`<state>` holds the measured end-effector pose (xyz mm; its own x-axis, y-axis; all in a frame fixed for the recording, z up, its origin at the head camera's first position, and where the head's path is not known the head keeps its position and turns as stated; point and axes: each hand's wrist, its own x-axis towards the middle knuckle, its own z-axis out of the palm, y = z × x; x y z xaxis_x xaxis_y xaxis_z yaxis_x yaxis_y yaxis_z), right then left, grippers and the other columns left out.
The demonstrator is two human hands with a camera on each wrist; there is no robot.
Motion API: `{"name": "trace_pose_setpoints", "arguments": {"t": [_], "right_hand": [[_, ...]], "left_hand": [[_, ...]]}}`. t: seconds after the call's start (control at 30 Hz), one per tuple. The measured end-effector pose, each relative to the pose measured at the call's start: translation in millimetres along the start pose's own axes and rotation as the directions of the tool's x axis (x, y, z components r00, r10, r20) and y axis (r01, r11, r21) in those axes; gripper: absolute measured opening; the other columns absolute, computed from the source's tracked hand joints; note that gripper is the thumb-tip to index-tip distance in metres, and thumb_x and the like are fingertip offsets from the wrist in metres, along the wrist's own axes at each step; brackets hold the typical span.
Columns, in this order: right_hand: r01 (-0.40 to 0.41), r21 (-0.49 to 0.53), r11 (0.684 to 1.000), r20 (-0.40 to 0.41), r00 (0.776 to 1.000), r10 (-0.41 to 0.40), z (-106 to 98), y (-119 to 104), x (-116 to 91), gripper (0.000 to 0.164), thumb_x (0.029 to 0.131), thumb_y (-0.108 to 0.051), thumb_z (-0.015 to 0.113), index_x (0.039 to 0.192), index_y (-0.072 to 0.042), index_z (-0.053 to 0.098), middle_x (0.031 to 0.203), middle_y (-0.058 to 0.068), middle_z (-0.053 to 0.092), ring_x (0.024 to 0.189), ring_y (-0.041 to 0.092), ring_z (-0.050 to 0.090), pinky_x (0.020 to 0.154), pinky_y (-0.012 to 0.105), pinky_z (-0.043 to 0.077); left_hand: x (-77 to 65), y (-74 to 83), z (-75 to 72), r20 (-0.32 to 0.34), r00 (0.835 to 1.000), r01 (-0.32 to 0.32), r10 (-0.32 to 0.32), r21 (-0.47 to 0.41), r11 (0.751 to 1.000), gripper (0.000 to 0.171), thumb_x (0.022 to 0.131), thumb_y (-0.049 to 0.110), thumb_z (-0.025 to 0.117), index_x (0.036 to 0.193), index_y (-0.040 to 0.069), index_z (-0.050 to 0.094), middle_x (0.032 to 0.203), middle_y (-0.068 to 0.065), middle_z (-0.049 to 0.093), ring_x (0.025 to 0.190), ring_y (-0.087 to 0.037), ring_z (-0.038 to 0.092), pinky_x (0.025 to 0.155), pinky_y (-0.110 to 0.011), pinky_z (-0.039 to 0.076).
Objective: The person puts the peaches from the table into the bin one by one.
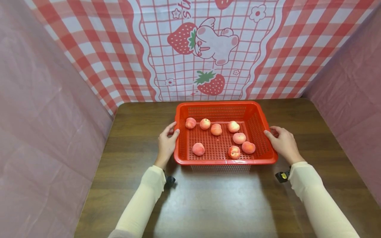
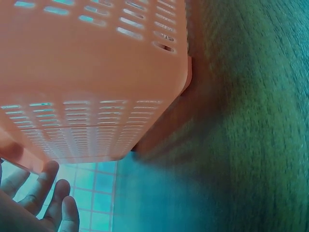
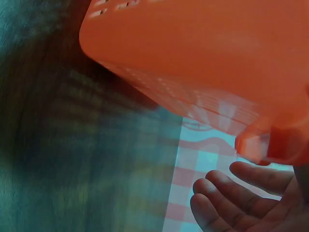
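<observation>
A red plastic basket point(image 1: 225, 162) with slotted walls sits on the wooden table, several peaches point(image 1: 216, 129) spread over its floor. At its left end is my left hand point(image 1: 167, 142), thumb and index fingertips right at the rim. The left wrist view shows the fingers point(image 2: 42, 186) fairly straight and spread, one fingertip right at the basket's rim. My right hand point(image 1: 284, 142) is at the opposite end with its thumb over the rim's edge. In the right wrist view its other fingers point(image 3: 241, 195) extend loosely below the rim, apart from the wall.
Behind the wooden table point(image 1: 134, 132) hangs a checked cloth point(image 1: 113, 49) with strawberry prints. Plain pink cloths point(image 1: 44, 132) close off both sides. A black device is strapped at each wrist.
</observation>
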<state>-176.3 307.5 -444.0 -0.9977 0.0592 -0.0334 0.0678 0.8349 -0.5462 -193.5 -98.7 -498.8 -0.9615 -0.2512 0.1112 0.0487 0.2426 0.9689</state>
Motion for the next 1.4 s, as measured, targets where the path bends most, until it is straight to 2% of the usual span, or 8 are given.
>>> {"name": "trace_pose_setpoints", "arguments": {"t": [0.13, 0.27, 0.43, 0.57, 0.73, 0.97, 1.17, 1.4], "right_hand": [[-0.008, 0.011, 1.0, 0.004, 1.0, 0.007, 5.2, -6.1, 1.6, 0.058, 0.102, -0.037, 0.045, 0.134, 0.011, 0.047, 0.118, 0.033, 0.057, 0.1, 0.043, 0.056, 0.089, 0.059, 0.048], [-0.024, 0.001, 1.0, -0.043, 0.999, 0.024, 12.2, -9.6, 2.2, 0.052, 0.103, -0.03, 0.039, 0.135, 0.011, 0.046, 0.124, 0.036, 0.055, 0.104, 0.048, 0.055, 0.095, 0.062, 0.044], [-0.074, 0.016, 0.997, -0.055, 0.996, 0.075, 17.9, -10.9, 0.9, 0.055, 0.104, -0.033, 0.034, 0.139, 0.009, 0.043, 0.132, 0.036, 0.051, 0.11, 0.049, 0.053, 0.099, 0.063, 0.041], [-0.074, 0.026, 0.997, -0.058, 0.995, 0.075, 18.9, -11.9, 1.0, 0.056, 0.105, -0.034, 0.034, 0.141, 0.007, 0.042, 0.132, 0.035, 0.051, 0.108, 0.048, 0.054, 0.1, 0.063, 0.041], [-0.062, 0.002, 0.998, -0.086, 0.994, 0.062, 19.7, -9.7, 0.1, 0.053, 0.105, -0.033, 0.035, 0.142, 0.005, 0.044, 0.133, 0.035, 0.052, 0.11, 0.049, 0.054, 0.1, 0.063, 0.04], [-0.118, 0.006, 0.993, -0.052, 0.992, 0.118, 20.0, -8.2, -3.3, 0.058, 0.104, -0.038, 0.033, 0.148, 0.001, 0.036, 0.14, 0.034, 0.045, 0.115, 0.05, 0.051, 0.104, 0.063, 0.038], [-0.119, -0.013, 0.993, -0.076, 0.99, 0.118, 19.4, -10.2, -2.9, 0.057, 0.104, -0.038, 0.033, 0.146, 0.0, 0.039, 0.14, 0.032, 0.046, 0.116, 0.051, 0.052, 0.101, 0.062, 0.04], [-0.135, -0.005, 0.991, -0.072, 0.988, 0.135, 18.9, -10.9, -2.4, 0.058, 0.104, -0.039, 0.033, 0.146, -0.001, 0.039, 0.141, 0.032, 0.045, 0.117, 0.051, 0.051, 0.102, 0.062, 0.04]], "left_hand": [[-0.2, 1.5, -2.3, 0.005, 1.0, 0.001, -0.001, 0.017, 1.0, 0.04, 0.092, 0.017, 0.066, 0.132, 0.015, 0.062, 0.099, -0.021, 0.07, 0.089, -0.032, 0.069, 0.077, -0.038, 0.057], [-1.1, 4.1, -3.3, 0.022, 1.0, 0.0, -0.002, 0.066, 0.998, 0.042, 0.092, 0.019, 0.066, 0.134, 0.016, 0.061, 0.1, -0.019, 0.071, 0.091, -0.031, 0.068, 0.08, -0.042, 0.056], [0.2, 3.4, -3.3, 0.023, 1.0, -0.018, 0.016, 0.079, 0.997, 0.042, 0.092, 0.019, 0.066, 0.134, 0.015, 0.061, 0.1, -0.018, 0.072, 0.091, -0.03, 0.068, 0.08, -0.042, 0.056], [2.1, 2.1, -3.1, 0.008, 0.999, -0.037, 0.036, 0.081, 0.996, 0.041, 0.092, 0.018, 0.066, 0.133, 0.014, 0.062, 0.099, -0.019, 0.072, 0.091, -0.03, 0.068, 0.079, -0.04, 0.056], [1.4, 3.6, -2.8, 0.02, 1.0, -0.023, 0.021, 0.083, 0.996, 0.042, 0.092, 0.02, 0.066, 0.133, 0.015, 0.061, 0.1, -0.018, 0.072, 0.092, -0.03, 0.068, 0.079, -0.042, 0.057], [-1.3, 5.4, -1.8, 0.027, 1.0, -0.01, 0.007, 0.095, 0.995, 0.042, 0.092, 0.019, 0.066, 0.133, 0.015, 0.061, 0.1, -0.018, 0.071, 0.09, -0.03, 0.069, 0.078, -0.044, 0.058], [-0.4, 5.5, -2.3, 0.015, 1.0, -0.029, 0.027, 0.147, 0.989, 0.042, 0.092, 0.022, 0.066, 0.133, 0.016, 0.062, 0.099, -0.016, 0.072, 0.09, -0.028, 0.069, 0.08, -0.043, 0.056], [-1.2, 6.4, -3.0, 0.007, 1.0, -0.027, 0.026, 0.141, 0.99, 0.042, 0.091, 0.02, 0.067, 0.132, 0.016, 0.062, 0.099, -0.016, 0.073, 0.089, -0.028, 0.07, 0.081, -0.043, 0.056]]}}
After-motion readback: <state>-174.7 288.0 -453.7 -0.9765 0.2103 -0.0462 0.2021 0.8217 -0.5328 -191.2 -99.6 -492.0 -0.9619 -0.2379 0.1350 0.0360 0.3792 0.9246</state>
